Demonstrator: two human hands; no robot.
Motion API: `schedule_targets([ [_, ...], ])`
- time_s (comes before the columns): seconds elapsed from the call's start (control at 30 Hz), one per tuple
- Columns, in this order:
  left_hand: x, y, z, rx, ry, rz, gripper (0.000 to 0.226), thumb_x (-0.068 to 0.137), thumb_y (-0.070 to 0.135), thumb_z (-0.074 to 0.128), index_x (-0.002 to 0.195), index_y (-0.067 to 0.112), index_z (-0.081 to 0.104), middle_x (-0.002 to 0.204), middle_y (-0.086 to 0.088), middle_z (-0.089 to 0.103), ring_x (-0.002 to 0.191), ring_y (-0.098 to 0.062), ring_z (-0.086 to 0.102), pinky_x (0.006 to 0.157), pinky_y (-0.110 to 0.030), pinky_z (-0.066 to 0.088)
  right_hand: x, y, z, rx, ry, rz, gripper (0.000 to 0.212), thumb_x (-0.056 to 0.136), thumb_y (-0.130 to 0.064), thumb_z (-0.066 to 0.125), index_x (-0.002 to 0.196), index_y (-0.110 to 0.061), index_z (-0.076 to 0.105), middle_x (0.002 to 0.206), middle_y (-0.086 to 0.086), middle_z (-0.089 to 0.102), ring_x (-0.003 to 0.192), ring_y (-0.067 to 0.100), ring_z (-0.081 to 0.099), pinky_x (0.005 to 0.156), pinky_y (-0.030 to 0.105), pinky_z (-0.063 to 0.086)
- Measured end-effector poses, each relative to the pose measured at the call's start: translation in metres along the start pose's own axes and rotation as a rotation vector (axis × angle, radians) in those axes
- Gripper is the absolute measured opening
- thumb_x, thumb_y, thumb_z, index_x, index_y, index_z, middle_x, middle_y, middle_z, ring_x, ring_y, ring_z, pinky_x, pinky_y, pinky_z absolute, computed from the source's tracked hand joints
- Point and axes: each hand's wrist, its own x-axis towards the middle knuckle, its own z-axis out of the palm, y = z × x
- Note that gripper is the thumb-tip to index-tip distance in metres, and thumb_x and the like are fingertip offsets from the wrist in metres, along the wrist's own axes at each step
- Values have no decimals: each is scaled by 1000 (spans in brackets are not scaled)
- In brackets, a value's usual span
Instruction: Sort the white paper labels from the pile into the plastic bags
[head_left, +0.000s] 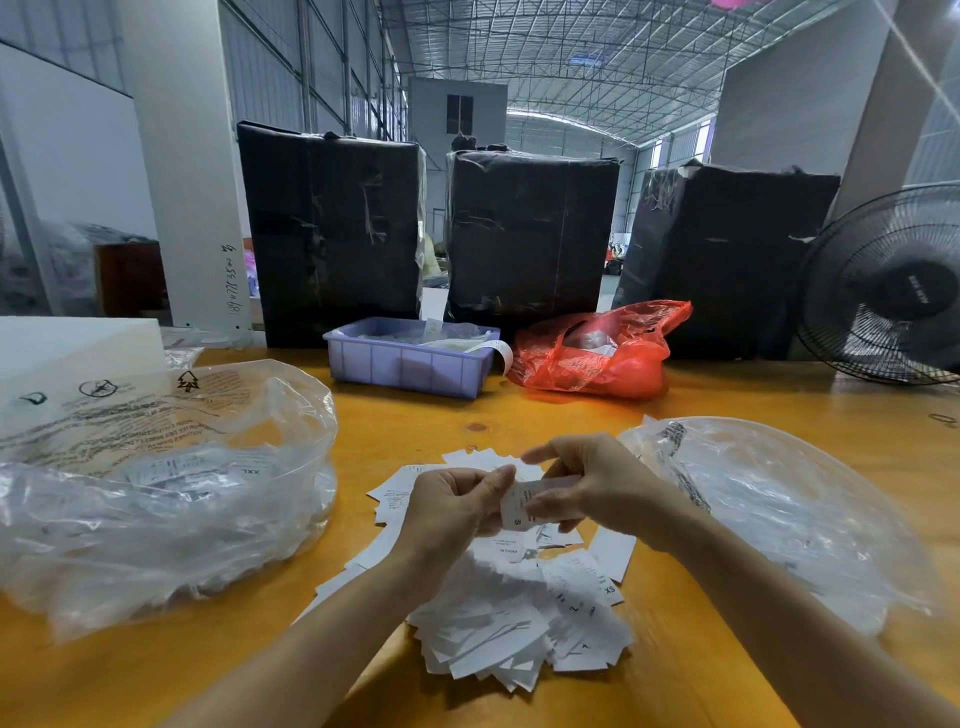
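**Two hands hold a label over the pile**

The fingers of both hands curl around one small white label (524, 501). The left hand (457, 506) pinches its left end. The right hand (592, 493) pinches its right end, with the pointer finger lifted a bit. The label lies sideways, so its long side runs left to right between the hands. An "S" shows on its near left corner.

The label is held up just above the pile (519, 613). The pile is a loose heap of white labels on the table (545, 410), right under the hands and a bit nearer. Some show letters like "XS".

There is a clear bag on each side. The left bag (171, 499) is big and puffy, and labels show inside it, one marked "XXL". It sits near the left hand. The right bag (769, 519) lies flatter and sits just beside the right wrist. I cannot tell what is in it.

The label is in the middle, so the next move depends on the size. I think the hand on the bag's side should carry it over. I cannot tell which bag takes "S".

Far back sit a purple bin (410, 364), a red bag (597, 353), three black boxes (530, 234) and a fan (893, 291).
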Motion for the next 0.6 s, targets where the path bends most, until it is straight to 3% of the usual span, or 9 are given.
schedule_targets([
  [0.07, -1, 0, 0, 22, -40, 5, 29, 71, 37, 68, 73, 9, 73, 71, -9, 73, 66, -20, 71, 59, -23, 54, 0, -1, 0, -4, 42, -32, 57, 72, -1, 78, 123, -5, 55, 84, 8, 62, 61, 12, 61, 52, 16, 49],
  [0.17, -1, 0, 0, 8, -70, 7, 30, 74, 35, 68, 83, 7, 73, 78, -10, 74, 72, -26, 73, 71, -33, 54, 1, 0, 1, 67, 136, -78, 55, 72, -5, 78, 119, -12, 50, 94, 14, 61, 73, 18, 65, 57, 20, 53],
  [0.23, 0, 0, 0, -52, -12, -13, 28, 77, 34, 67, 84, 8, 72, 78, -9, 74, 73, -25, 73, 68, -28, 54, 3, 2, 2, 153, 238, -92, 43, 78, -4, 74, 114, -8, 52, 96, 16, 62, 78, 21, 66, 62, 24, 57],
  [0.33, 2, 1, -2, -129, 33, -58, 20, 84, 28, 66, 85, 8, 72, 79, -9, 75, 75, -24, 73, 66, -25, 53, 5, 4, 6, 220, 338, -130, 21, 81, 0, 69, 100, 1, 61, 87, 16, 67, 69, 18, 67, 63, 26, 58],
  [0.5, 1, 1, -1, -167, 40, -46, 17, 81, 17, 70, 88, 2, 72, 83, -15, 74, 72, -29, 72, 55, -21, 52, 4, 4, 24, 57, 380, -249, 4, 81, -5, 71, 85, -7, 72, 77, 8, 71, 66, 15, 65, 64, 26, 56],
  [0.6, 1, 2, -2, -184, 80, -46, 14, 81, 17, 70, 85, 5, 73, 77, -13, 74, 68, -25, 72, 50, -19, 50, 6, 5, 32, -143, 380, -310, 15, 88, -18, 66, 97, -10, 74, 88, -1, 66, 79, 12, 60, 73, 22, 49],
])
